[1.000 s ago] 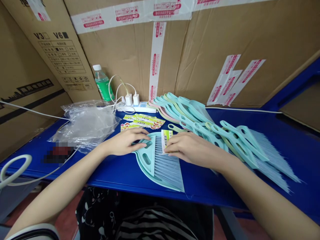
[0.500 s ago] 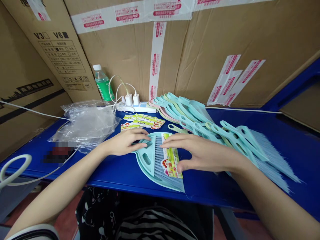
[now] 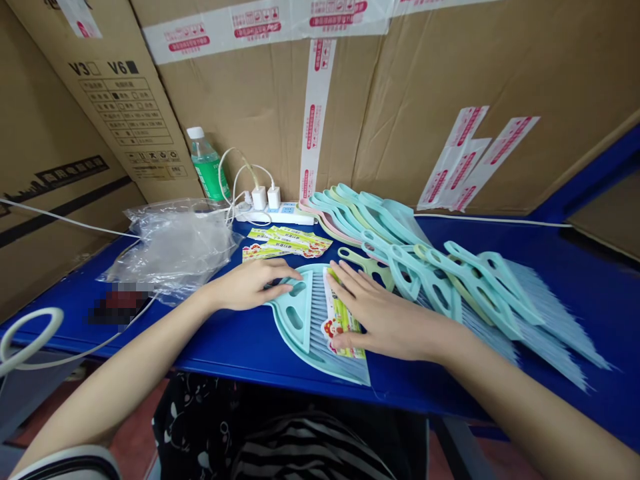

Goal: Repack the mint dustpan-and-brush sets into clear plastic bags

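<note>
A light-blue dustpan (image 3: 295,353) lies on the table with a matching hand brush (image 3: 299,319) nested in it, its grey-blue bristles pointing right. My left hand (image 3: 253,283) is closed around the handle end at their left, thumb and fingertips against the brush head; the handle itself is hidden beneath the palm. Across the bristles lies a yellow-green printed card (image 3: 340,327) with a red mushroom picture. My right hand (image 3: 380,313) rests flat on that card, fingers spread and pointing up-left, covering its upper right part.
Several more dustpans (image 3: 380,217) are stacked at the back, with hand brushes (image 3: 480,287) piled at the right. Printed cards (image 3: 287,242) lie behind the dustpan. At left are clear plastic bags (image 3: 175,247), a bottle (image 3: 207,167) and a power strip (image 3: 287,215). Cardboard (image 3: 250,100) walls the back.
My right hand has come down and flattened onto the card, its fingers now spread. My left hand stays at the handle end. The view has shifted slightly.
</note>
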{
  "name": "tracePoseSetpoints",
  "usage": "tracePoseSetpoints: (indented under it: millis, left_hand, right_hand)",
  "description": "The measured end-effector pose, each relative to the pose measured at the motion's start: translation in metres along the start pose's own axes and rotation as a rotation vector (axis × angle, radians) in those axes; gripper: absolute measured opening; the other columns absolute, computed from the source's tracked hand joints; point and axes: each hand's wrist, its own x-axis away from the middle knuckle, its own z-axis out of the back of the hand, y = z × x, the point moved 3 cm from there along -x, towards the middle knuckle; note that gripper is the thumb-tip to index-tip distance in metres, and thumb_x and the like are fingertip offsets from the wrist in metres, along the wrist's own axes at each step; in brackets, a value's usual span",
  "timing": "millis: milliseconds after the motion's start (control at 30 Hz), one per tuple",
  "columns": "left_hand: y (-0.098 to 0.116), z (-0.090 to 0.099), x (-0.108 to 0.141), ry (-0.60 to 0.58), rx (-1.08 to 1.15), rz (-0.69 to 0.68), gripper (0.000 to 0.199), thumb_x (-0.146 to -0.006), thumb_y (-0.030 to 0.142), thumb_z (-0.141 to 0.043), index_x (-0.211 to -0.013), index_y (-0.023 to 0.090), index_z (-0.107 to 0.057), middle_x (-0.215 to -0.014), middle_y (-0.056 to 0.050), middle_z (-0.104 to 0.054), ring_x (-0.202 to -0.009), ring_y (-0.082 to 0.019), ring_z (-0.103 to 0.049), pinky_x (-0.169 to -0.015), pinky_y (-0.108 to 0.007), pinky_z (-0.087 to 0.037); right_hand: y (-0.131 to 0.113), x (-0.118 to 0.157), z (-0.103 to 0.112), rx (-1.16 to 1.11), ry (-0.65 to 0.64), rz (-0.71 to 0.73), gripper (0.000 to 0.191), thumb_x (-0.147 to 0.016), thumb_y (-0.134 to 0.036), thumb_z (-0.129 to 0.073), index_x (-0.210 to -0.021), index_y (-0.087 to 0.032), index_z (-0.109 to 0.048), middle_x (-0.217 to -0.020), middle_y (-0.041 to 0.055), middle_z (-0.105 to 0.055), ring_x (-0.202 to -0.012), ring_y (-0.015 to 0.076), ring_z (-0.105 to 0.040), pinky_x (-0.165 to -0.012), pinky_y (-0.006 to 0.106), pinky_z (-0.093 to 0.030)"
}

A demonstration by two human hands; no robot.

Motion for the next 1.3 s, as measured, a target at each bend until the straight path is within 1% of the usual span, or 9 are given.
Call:
tracePoseSetpoints:
  millis: [100, 267, 400, 533, 733, 867, 1000, 1200, 1300]
  left_hand:
    - [-0.0005, -0.0008, 0.0001, 0.007, -0.005, 0.01, 0.028, -0.098, 0.029, -0.044, -0.117, 0.018, -0.061, -0.105, -0.009, -0.068, -0.09, -0.018, -0.065, -0.081, -0.033, -0.051]
    - [-0.0015, -0.0024, 0.0005, -0.022, 0.023, 0.041, 0.029, -0.098, 0.03, -0.042, -0.119, 0.018, -0.059, -0.109, -0.009, -0.069, -0.093, -0.019, -0.065, -0.083, -0.034, -0.051]
    - [-0.0002, -0.0014, 0.0003, -0.033, 0.04, 0.047, 0.029, -0.098, 0.029, -0.042, -0.12, 0.019, -0.058, -0.111, -0.008, -0.069, -0.094, -0.018, -0.065, -0.082, -0.033, -0.05]
    - [0.0006, -0.0008, -0.0004, -0.04, 0.056, 0.052, 0.028, -0.098, 0.028, -0.042, -0.118, 0.018, -0.058, -0.111, -0.009, -0.069, -0.093, -0.018, -0.065, -0.081, -0.032, -0.05]
    - [0.0001, -0.0011, -0.0005, -0.047, 0.057, 0.054, 0.028, -0.098, 0.028, -0.041, -0.118, 0.017, -0.058, -0.111, -0.009, -0.069, -0.092, -0.018, -0.065, -0.08, -0.032, -0.05]
    - [0.0003, -0.0006, -0.0005, -0.042, 0.053, 0.053, 0.028, -0.098, 0.029, -0.042, -0.118, 0.018, -0.058, -0.11, -0.008, -0.069, -0.089, -0.017, -0.065, -0.077, -0.03, -0.049]
    - [0.0008, -0.0008, -0.0007, -0.043, 0.06, 0.048, 0.028, -0.098, 0.028, -0.042, -0.118, 0.017, -0.058, -0.11, -0.009, -0.069, -0.09, -0.018, -0.065, -0.078, -0.031, -0.05]
    - [0.0011, -0.0011, -0.0003, -0.039, 0.061, 0.046, 0.027, -0.098, 0.028, -0.042, -0.117, 0.018, -0.058, -0.109, -0.008, -0.069, -0.089, -0.017, -0.065, -0.078, -0.031, -0.05]
    - [0.001, -0.0011, -0.0004, -0.04, 0.058, 0.045, 0.027, -0.098, 0.028, -0.041, -0.117, 0.019, -0.058, -0.108, -0.008, -0.069, -0.088, -0.017, -0.065, -0.077, -0.03, -0.05]
  right_hand:
    - [-0.0003, 0.0, -0.0016, -0.003, 0.039, 0.022, 0.098, -0.086, -0.072, -0.041, -0.154, -0.008, -0.013, -0.158, 0.0187, -0.003, -0.144, 0.0349, 0.005, -0.117, 0.056, -0.014]
    - [-0.0019, -0.0002, -0.0049, 0.02, 0.04, 0.013, 0.101, -0.085, -0.072, -0.041, -0.152, -0.001, -0.016, -0.157, 0.0236, -0.003, -0.144, 0.0374, 0.003, -0.116, 0.059, -0.013]
    - [-0.0027, 0.0006, -0.0069, 0.029, 0.08, 0.02, 0.101, -0.084, -0.074, -0.041, -0.154, -0.007, -0.015, -0.158, 0.0216, -0.008, -0.145, 0.0369, -0.001, -0.116, 0.057, -0.016]
    - [-0.0015, 0.0026, -0.0038, 0.03, 0.093, 0.007, 0.104, -0.081, -0.077, -0.043, -0.154, -0.008, -0.015, -0.159, 0.0206, -0.011, -0.145, 0.0381, -0.004, -0.116, 0.056, -0.02]
    - [0.0014, 0.0042, 0.002, 0.026, 0.03, -0.009, 0.094, -0.089, -0.069, -0.033, -0.153, -0.003, -0.014, -0.158, 0.0203, -0.007, -0.145, 0.0347, -0.001, -0.117, 0.056, -0.014]
    - [0.0017, 0.0032, 0.0006, 0.005, 0.066, 0.028, 0.093, -0.088, -0.07, -0.038, -0.154, -0.009, -0.016, -0.158, 0.0188, -0.011, -0.145, 0.0354, -0.003, -0.116, 0.059, -0.016]
    - [0.0026, 0.0023, -0.0024, 0.0, 0.049, 0.007, 0.095, -0.087, -0.07, -0.041, -0.153, -0.006, -0.016, -0.158, 0.0211, -0.008, -0.145, 0.0365, -0.001, -0.116, 0.058, -0.016]
    - [0.0038, 0.002, -0.0049, -0.008, 0.094, 0.036, 0.092, -0.088, -0.07, -0.04, -0.154, -0.012, -0.015, -0.159, 0.0191, -0.008, -0.145, 0.0359, 0.0, -0.115, 0.058, -0.018]
    - [0.0024, 0.0018, -0.004, 0.015, 0.056, 0.002, 0.094, -0.087, -0.07, -0.04, -0.154, -0.01, -0.015, -0.159, 0.0193, -0.005, -0.144, 0.0354, 0.002, -0.116, 0.058, -0.017]
